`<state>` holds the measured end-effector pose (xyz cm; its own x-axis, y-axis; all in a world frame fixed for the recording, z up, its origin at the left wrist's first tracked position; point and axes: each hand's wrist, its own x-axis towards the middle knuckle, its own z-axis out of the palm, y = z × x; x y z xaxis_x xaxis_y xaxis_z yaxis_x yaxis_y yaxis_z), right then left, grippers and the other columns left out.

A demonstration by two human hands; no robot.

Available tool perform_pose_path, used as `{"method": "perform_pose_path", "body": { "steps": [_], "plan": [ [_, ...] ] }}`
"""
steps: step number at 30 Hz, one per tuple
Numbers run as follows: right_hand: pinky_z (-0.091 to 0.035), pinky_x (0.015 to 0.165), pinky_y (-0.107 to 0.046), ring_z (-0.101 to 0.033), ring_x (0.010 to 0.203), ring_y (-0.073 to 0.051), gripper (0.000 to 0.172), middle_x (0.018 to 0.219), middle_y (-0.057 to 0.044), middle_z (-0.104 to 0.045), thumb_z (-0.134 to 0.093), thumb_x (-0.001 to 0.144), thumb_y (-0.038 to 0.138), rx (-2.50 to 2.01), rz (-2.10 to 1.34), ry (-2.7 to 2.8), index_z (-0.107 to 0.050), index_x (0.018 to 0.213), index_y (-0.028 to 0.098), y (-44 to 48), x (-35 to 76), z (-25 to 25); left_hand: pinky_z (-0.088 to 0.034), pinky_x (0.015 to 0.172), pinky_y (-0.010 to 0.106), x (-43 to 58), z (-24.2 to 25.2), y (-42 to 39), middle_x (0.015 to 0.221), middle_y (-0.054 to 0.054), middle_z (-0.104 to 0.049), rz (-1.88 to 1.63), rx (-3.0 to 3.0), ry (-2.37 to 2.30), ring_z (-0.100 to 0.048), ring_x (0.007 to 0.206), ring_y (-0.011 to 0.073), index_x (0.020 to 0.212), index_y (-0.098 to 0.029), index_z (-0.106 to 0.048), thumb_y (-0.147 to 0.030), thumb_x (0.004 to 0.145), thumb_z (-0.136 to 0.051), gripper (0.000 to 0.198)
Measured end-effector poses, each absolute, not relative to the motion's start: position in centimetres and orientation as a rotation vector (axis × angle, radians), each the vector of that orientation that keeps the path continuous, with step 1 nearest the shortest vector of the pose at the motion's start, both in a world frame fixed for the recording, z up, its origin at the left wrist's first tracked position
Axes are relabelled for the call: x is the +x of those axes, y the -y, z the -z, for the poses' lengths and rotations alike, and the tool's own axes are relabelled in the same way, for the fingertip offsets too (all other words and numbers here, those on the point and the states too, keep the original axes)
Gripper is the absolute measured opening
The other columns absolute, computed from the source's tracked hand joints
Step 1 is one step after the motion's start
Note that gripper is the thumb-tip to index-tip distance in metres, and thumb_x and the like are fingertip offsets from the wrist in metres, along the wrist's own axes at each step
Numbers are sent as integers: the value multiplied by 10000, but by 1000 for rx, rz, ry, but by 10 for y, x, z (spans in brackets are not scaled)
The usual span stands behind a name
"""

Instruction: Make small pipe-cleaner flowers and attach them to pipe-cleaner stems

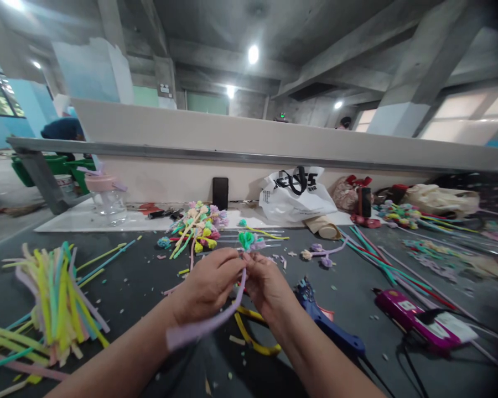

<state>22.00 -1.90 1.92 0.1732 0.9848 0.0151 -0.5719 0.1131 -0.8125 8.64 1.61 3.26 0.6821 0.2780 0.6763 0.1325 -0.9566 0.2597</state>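
Observation:
Over the middle of the dark table, my left hand (pixel 211 281) and my right hand (pixel 269 279) meet, fingertips pinched together. Between them they hold a small pipe-cleaner flower with a green and lilac head (pixel 246 240). A lavender fuzzy strip (pixel 209 329) hangs from the pinch and curves down to the left across my left wrist. My fingers hide how strip and flower join. Below my hands lies a pair of yellow-handled scissors or pliers (pixel 255 342), partly covered. Right of my right forearm rests a blue glue gun (pixel 332 326).
Cut pipe cleaners (pixel 53 298) are heaped at left. Behind my hands lies a bunch of finished flowers (pixel 201 224). A phone (pixel 220 193), a white bag (pixel 294 193) and a lidded clear jug (pixel 108 204) stand along the back. A magenta device (pixel 415 320) with cords lies right.

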Motion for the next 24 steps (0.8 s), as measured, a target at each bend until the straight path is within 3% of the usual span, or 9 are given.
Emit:
{"method": "perform_pose_path", "body": {
  "steps": [5, 8, 12, 15, 19, 22, 24],
  "plan": [
    [-328, 489, -203, -405, 471, -69, 187, 504, 35, -532, -771, 538, 204, -813, -1197, 728, -596, 542, 138, 18, 218, -14, -433, 805, 297, 90, -28, -15, 888, 68, -573, -1294, 2490, -499, -523, 866, 171, 885, -166, -562, -133, 844, -414, 157],
    [-344, 499, -210, -433, 487, -80, 151, 531, 23, -556, -747, 574, 216, -806, -1167, 770, -620, 588, 136, 17, 215, -11, -451, 704, 282, 97, -23, -12, 773, 28, -556, -1411, 2025, -815, -528, 741, 151, 806, -169, -534, -223, 834, -469, 89],
    [-362, 467, -229, -459, 468, -100, 102, 565, 21, -575, -692, 645, 241, -765, -1158, 800, -625, 673, 169, 17, 210, -6, -426, 470, 218, 111, -22, -5, 608, -33, -496, -1189, 1325, -748, -476, 503, 97, 738, -178, -463, -300, 816, -473, 145],
    [-409, 545, -243, -499, 524, -109, 86, 618, 14, -607, -689, 653, 224, -762, -1083, 804, -640, 711, 184, 15, 211, -2, -311, 370, 150, 113, -26, -6, 562, -54, -452, -1041, 1036, -651, -403, 432, 56, 704, -170, -443, -264, 759, -522, 134],
    [-413, 638, -254, -520, 612, -123, 101, 652, 20, -618, -720, 628, 221, -813, -1010, 896, -646, 692, 195, 13, 219, 2, -120, 348, 109, 102, -32, -18, 544, -80, -377, -723, 906, -597, -273, 384, 1, 692, -148, -458, -192, 665, -589, 141],
    [-404, 629, -260, -506, 618, -131, 96, 626, 27, -590, -727, 630, 217, -880, -936, 1072, -634, 640, 199, 15, 227, 2, -82, 346, 124, 93, -32, -27, 479, -99, -308, -522, 895, -581, -190, 353, -1, 656, -143, -474, -161, 609, -600, 136],
    [-403, 627, -268, -504, 631, -140, 88, 643, 20, -585, -729, 631, 210, -928, -874, 1197, -642, 646, 201, 17, 231, 1, -79, 339, 134, 90, -30, -30, 482, -80, -360, -401, 897, -566, -162, 348, -3, 637, -136, -488, -141, 573, -582, 113]
  ]
}}
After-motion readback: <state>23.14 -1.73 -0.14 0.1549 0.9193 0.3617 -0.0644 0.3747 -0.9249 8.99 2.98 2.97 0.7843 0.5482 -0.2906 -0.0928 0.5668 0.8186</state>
